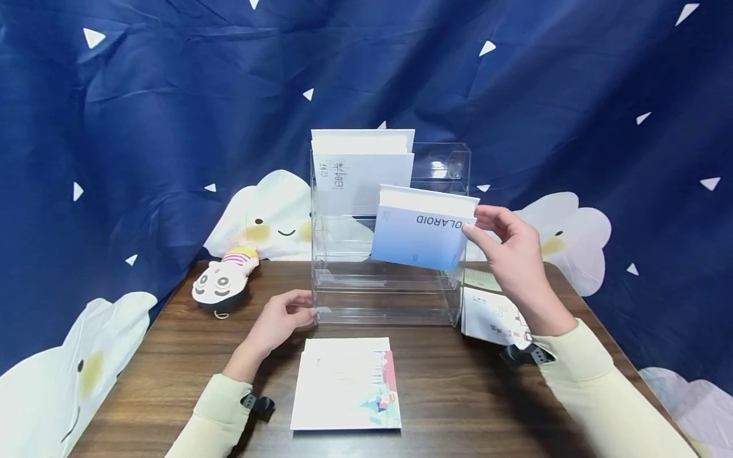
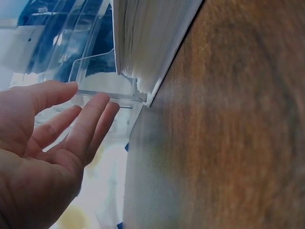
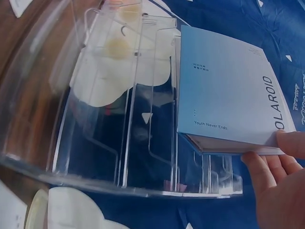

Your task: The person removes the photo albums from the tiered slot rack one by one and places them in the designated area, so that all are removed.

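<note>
My right hand (image 1: 512,254) pinches the right edge of a blue-white photo album (image 1: 420,232) marked POLAROID, thumb on its front cover. In the right wrist view the album (image 3: 221,90) hangs at the middle of a clear tiered rack (image 1: 389,312); whether it touches a tier I cannot tell. A white album (image 1: 363,181) stands in the rack's top left. By the rack's lower left corner is my left hand (image 1: 283,321), fingers loosely extended; in the left wrist view the hand (image 2: 62,129) holds nothing.
A white album with a colourful picture (image 1: 343,388) lies on the table in front of the rack. Right of the rack lies a white printed booklet (image 1: 492,315), with a pale green ribbed item (image 1: 481,278) behind it. A plush toy (image 1: 223,283) lies at the left.
</note>
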Motion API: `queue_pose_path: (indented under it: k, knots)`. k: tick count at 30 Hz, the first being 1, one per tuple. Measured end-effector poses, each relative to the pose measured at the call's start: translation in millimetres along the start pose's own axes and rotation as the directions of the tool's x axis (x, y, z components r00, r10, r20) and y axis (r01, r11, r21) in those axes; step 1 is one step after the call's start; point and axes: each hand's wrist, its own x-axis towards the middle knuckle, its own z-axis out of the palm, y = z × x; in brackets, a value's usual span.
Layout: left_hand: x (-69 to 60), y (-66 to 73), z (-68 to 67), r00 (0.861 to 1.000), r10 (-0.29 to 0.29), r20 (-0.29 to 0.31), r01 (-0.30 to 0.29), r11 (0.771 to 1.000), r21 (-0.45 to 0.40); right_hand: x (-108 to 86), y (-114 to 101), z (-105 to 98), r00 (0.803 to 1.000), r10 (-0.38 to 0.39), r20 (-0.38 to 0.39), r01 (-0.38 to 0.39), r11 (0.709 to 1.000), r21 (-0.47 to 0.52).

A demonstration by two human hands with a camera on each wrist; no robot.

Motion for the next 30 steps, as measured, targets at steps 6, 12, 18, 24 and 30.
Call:
queue_pose_path:
  k: [6,12,18,24,30]
  knots:
    - [0.4,-2.7,-4.2,1.000,-0.007,0.007,0.007,1.000,-0.030,-22.2,12,-13,1.000,0.015,0.010,-0.014,0.998,-0.069]
    - [0.8,-2.8,-4.5,1.000,-0.013,0.005,0.013,1.000,-0.019,-49.1,25,-25,1.000,0.018,0.018,-0.015,0.989,-0.147]
    - [0.5,-0.9,-3.8,1.000,-0.016,0.005,0.016,1.000,-0.001,-79.0,35,-37,1.000,-0.010,0.010,0.012,0.983,-0.181]
    - [2.3,0.2,-2.0,1.000,0.005,0.012,-0.005,1.000,-0.002,-107.6,52,-47,1.000,0.009,-0.007,-0.011,0.979,-0.205]
    - [1.3,-0.7,-1.7,1.000,-0.006,0.013,0.006,1.000,0.004,-133.6,72,-52,0.995,0.093,0.023,-0.085,0.969,-0.233]
